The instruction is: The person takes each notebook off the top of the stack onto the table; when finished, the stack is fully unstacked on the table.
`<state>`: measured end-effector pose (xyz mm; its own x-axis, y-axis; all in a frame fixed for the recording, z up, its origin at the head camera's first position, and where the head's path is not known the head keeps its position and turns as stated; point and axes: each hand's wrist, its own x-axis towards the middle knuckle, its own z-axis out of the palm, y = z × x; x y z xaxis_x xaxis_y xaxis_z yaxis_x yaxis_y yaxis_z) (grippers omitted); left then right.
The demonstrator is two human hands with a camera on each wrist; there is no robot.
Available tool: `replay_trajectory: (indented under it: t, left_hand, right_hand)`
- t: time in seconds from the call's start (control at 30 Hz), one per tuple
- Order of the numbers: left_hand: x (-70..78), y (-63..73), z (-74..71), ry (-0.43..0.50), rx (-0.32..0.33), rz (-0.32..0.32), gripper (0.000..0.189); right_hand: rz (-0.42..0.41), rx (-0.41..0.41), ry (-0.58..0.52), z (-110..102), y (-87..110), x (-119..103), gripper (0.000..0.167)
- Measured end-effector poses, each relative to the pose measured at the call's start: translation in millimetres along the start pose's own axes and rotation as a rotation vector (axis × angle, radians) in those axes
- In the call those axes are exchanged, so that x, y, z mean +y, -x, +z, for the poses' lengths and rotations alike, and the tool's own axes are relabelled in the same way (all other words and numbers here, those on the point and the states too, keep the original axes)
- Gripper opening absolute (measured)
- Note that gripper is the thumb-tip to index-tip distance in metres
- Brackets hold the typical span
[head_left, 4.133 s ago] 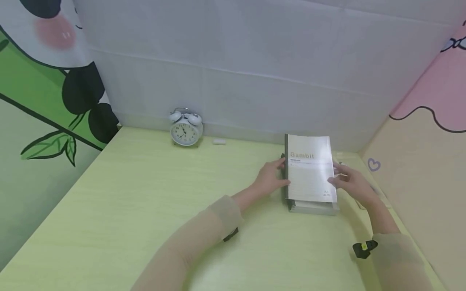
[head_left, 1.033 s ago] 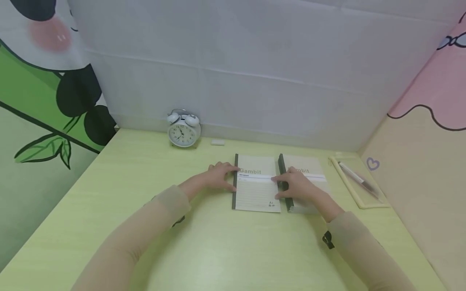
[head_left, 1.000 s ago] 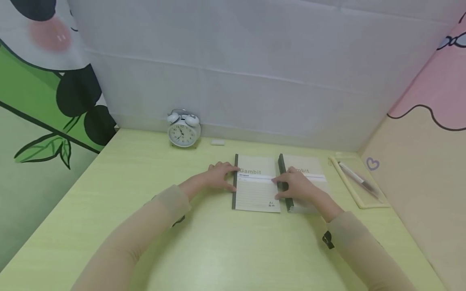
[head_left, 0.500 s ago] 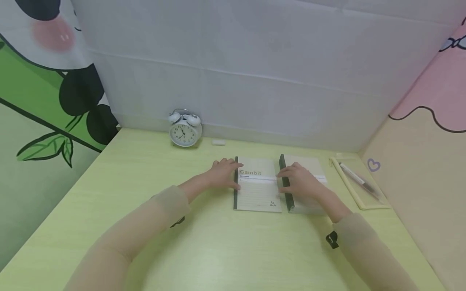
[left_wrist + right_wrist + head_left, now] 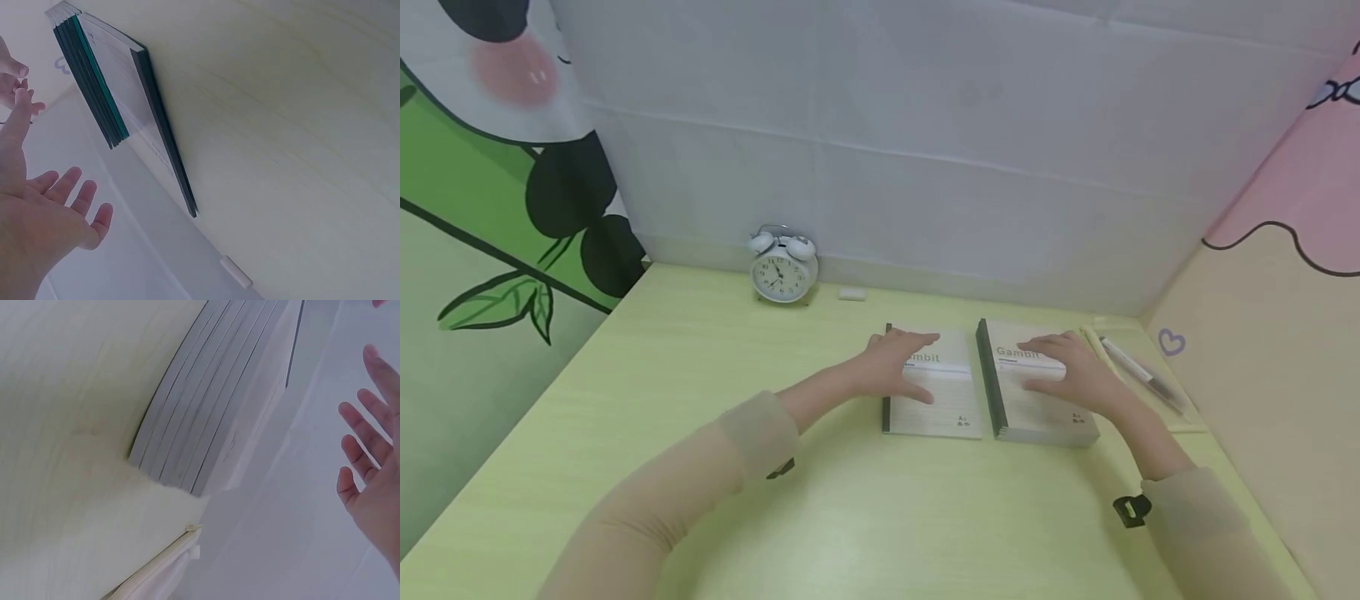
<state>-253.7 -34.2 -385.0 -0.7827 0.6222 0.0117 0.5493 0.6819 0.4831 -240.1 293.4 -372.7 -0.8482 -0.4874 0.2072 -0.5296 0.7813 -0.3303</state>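
A pale notebook [image 5: 951, 400] with a dark spine and the word "Gambit" lies flat in the head view. To its right stands a stack of similar notebooks [image 5: 1037, 408], its dark spines [image 5: 90, 81] showing in the left wrist view and its page edges [image 5: 200, 406] in the right. My left hand [image 5: 887, 367] hovers over the single notebook's left part, fingers and thumb spread, holding nothing. Above the stack, my right hand [image 5: 1078, 371] is also spread with nothing in it; the right wrist view shows its fingers [image 5: 369, 431] loosely bent in the air.
A clear pouch [image 5: 1150, 417] with yellow trim lies right of the stack, a pen [image 5: 1138, 362] in it. Toward the back of the table [image 5: 850, 517] are a white alarm clock [image 5: 782, 271] and a small white eraser [image 5: 852, 293]. A white sheet hangs behind.
Four seconds ago both hands held a notebook over the stack; by one second ago it lay left of it. Since then both hands have let go, the right moving right over the stack.
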Motion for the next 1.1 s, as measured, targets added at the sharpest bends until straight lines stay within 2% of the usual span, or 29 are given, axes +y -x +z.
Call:
replay_trajectory:
  t: [0.23,0.5,0.73,0.9,1.03,1.1]
  left_hand:
    - [20.3,-11.2,11.8,0.018,0.014,0.043,0.094]
    - [34.2,-30.3,35.1,0.065,0.022,0.006,0.095]
    - [42.6,-49.3,54.8,0.172,0.031,-0.035,0.1]
    - [45.0,-60.4,63.9,0.27,0.033,-0.045,0.106]
    - [44.4,-66.6,71.6,0.368,0.005,-0.077,0.109]
    - [44.5,-68.6,76.0,0.379,-0.017,-0.094,0.109]
  right_hand:
    - [0.07,0.042,-0.047,-7,20.9,28,0.058]
    - [0.218,0.011,-0.073,-10,40.4,49,0.065]
    - [0.255,-0.062,-0.118,-9,52.1,58,0.075]
    - [0.266,-0.074,-0.145,-7,56.5,65,0.076]
    - [0.272,-0.083,-0.149,-4,57.2,71,0.074]
    - [0.278,-0.096,-0.155,-2,58.0,72,0.071]
